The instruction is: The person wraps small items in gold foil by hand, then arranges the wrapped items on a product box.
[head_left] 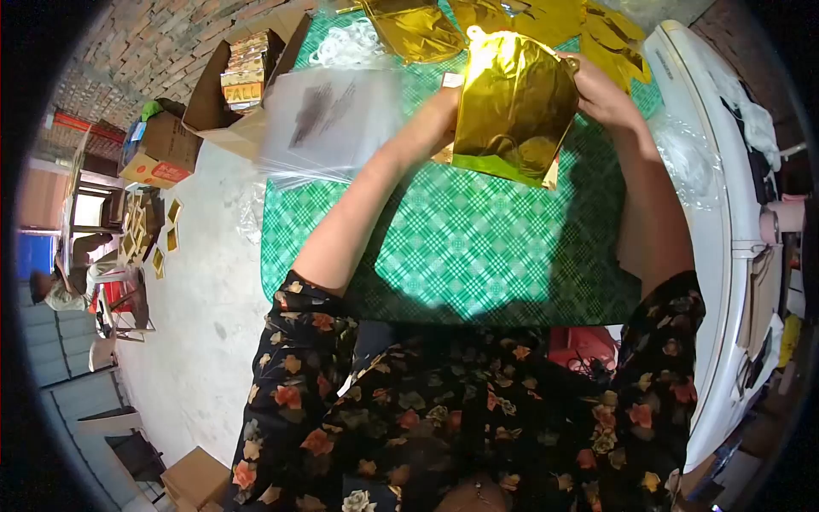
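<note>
A shiny gold foil piece [516,107], folded flat with a small tab at its top left corner, is held up over the table between my two hands. My left hand [444,111] grips it from the left edge, its fingers mostly hidden behind the foil. On the upper right edge, my right hand [597,92] is closed with the fingertips on the foil. Slivers of a pale card show behind the foil, by my left hand and at the lower right corner. Left of my left forearm lies a stack of clear plastic bags [341,115] with dark print.
A green checked tablecloth [444,239] covers the table. More gold foil pieces [418,30] and white ribbon [350,43] lie at the far side. An open carton [209,94] of printed packs stands left. A white appliance [704,213] borders the right. Another person [64,290] sits far left.
</note>
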### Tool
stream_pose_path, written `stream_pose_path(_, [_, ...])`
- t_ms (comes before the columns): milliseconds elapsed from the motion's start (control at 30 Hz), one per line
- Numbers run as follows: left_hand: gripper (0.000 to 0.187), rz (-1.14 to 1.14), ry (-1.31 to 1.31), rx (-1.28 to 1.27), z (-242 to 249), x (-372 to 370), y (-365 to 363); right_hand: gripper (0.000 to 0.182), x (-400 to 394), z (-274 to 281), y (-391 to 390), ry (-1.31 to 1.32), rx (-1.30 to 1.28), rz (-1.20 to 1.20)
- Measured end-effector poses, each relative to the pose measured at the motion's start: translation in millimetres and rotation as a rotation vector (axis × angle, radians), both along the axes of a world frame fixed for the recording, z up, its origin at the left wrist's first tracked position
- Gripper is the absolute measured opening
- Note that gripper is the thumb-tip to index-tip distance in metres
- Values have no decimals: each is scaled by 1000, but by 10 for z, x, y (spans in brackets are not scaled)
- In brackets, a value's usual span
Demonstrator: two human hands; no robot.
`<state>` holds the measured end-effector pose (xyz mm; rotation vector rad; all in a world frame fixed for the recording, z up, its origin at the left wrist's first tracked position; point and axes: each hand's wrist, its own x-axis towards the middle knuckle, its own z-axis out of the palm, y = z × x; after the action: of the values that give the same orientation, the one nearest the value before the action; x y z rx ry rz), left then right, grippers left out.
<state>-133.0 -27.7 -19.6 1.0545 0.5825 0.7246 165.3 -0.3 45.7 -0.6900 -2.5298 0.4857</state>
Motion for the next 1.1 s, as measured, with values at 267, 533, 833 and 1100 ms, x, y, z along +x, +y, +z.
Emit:
stream_pose_path(267, [52, 44, 397, 264, 25, -2, 66, 43, 7, -339, -121, -83, -60, -454])
stream_pose_path(533, [61, 97, 278, 249, 102, 54, -56, 60, -275, -476, -890, 781, -1115, -662])
stream_pose_path(833, [55, -10, 118, 223, 85, 12, -108, 85, -664, -561, -1535, 995, -1031, -507])
stream_pose_path(1100, [60, -22, 176, 229, 56, 20, -69, 38, -705, -626, -1580, 617, -775, -599])
